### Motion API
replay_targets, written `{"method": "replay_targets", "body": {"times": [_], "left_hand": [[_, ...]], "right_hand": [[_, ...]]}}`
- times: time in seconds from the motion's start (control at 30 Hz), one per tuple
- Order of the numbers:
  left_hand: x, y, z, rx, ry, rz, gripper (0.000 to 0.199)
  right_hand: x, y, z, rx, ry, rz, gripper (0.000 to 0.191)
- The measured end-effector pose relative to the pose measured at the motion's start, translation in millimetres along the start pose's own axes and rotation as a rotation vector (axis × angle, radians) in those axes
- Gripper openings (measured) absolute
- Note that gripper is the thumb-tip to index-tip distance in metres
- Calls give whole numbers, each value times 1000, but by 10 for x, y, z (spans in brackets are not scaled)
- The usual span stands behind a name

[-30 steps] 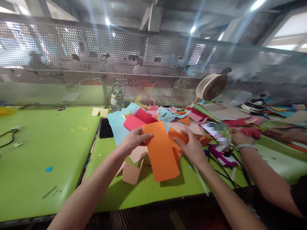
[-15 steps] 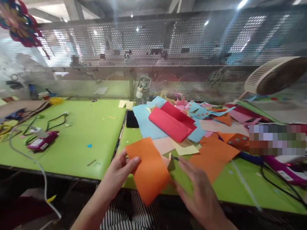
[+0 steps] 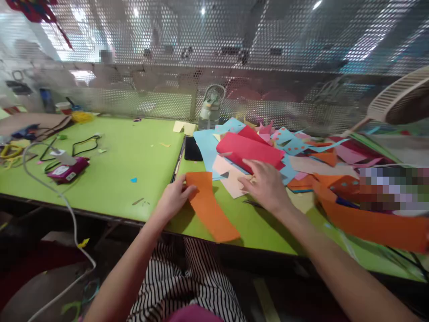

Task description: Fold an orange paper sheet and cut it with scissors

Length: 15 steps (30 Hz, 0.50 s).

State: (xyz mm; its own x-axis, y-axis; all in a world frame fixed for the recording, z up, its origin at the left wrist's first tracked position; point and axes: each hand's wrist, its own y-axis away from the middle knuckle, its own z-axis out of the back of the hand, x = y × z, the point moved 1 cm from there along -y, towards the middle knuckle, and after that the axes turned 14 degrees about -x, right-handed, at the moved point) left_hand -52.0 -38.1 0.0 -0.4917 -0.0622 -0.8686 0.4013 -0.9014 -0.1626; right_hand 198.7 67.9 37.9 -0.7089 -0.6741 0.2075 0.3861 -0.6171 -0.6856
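Note:
My left hand (image 3: 177, 199) pinches the upper left edge of an orange sheet (image 3: 211, 210), felt or paper, which hangs down over the table's front edge. To the right, my right hand (image 3: 266, 185) reaches over the pile with thumb and forefinger apart. Its fingertips are at a pale pink sheet (image 3: 233, 181) with a small dark gap in it; whether they press on it I cannot tell. Just behind lies a folded red sheet (image 3: 251, 150) on a light blue sheet (image 3: 204, 143). A thin dark tool (image 3: 252, 204), partly hidden, lies below my right hand.
A black phone (image 3: 193, 149) and a bottle with a handle (image 3: 210, 112) stand behind the sheets. A fan (image 3: 398, 98) is at the right, near a large orange sheet (image 3: 375, 223). At left, a purple power strip (image 3: 69, 170) trails a white cable. A perforated screen (image 3: 167, 49) bounds the back.
My right hand has left the orange sheet and the dark tool and moved up to the pile. The large orange sheet has shifted right. The view has tilted down.

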Motion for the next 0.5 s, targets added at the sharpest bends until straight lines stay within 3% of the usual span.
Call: {"method": "replay_targets", "body": {"times": [0.03,0.1,0.17,0.2,0.27,0.33,0.43,0.5], "left_hand": [[-10,-41,-14,-52,-61,-12,24],[-40,-38,-2,-187,-162,-90,31],[-79,102,24,-274,-221,-265,31],[-96,216,25,-250,-219,-368,27],[-110,483,-18,-47,-163,-531,19],[-93,722,-97,81,-184,-626,34],[-32,892,-218,80,-277,-648,55],[-1,884,-248,31,-302,-648,55]], "right_hand": [[50,102,51,-9,-1,29,34],[195,375,165,67,-100,231,34],[320,666,254,165,-208,346,35],[360,792,274,184,-233,367,37],[394,985,257,217,-257,361,40],[377,1092,190,203,-262,273,40],[342,1116,104,127,-271,173,31],[353,1068,95,107,-272,236,26]]}}
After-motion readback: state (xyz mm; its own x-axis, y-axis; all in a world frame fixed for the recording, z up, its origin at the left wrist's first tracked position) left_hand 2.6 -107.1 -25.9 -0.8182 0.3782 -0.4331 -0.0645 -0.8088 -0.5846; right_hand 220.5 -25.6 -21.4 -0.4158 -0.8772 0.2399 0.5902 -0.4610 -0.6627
